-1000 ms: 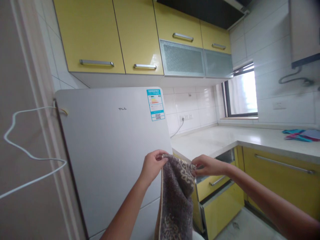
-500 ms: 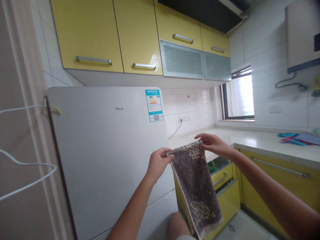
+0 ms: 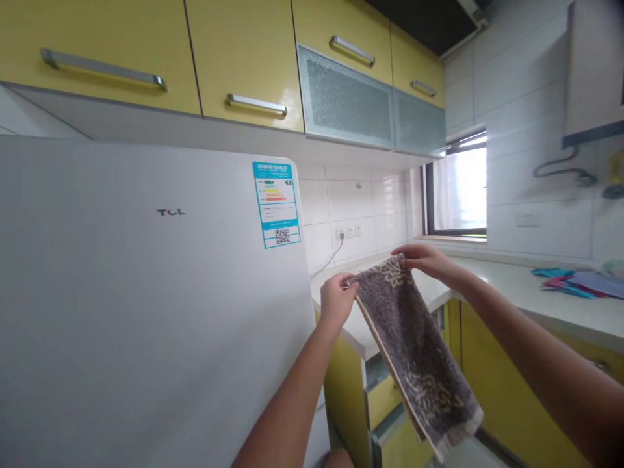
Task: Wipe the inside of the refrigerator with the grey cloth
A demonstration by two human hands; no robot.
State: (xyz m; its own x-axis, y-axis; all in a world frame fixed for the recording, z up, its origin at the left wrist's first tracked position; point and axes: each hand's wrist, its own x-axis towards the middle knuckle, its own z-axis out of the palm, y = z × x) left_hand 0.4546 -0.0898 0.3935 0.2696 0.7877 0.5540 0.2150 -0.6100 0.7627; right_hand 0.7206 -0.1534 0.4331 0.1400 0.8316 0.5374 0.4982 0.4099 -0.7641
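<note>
A dark brown towel (image 3: 414,344) with cream floral patterns hangs folded between my two hands. My left hand (image 3: 338,300) pinches its upper left corner, thumb on the near side. At the upper right corner, my right hand (image 3: 423,261) grips the cloth between thumb and fingers. The towel's lower end swings out to the right, showing a pale fringe. Behind it are the white countertop (image 3: 361,331) and yellow drawers (image 3: 383,403), which it partly hides.
A white fridge (image 3: 146,312) with a blue energy label (image 3: 277,207) fills the left. Yellow wall cabinets (image 3: 248,58) hang above. Colourful cloths (image 3: 580,283) lie on the right counter below the window (image 3: 458,188). A plug (image 3: 342,235) sits in the wall socket.
My view has moved closer to the fridge and counter. Both hands, with the towel, have shifted right and slightly up in view, and the towel's lower end has swung right.
</note>
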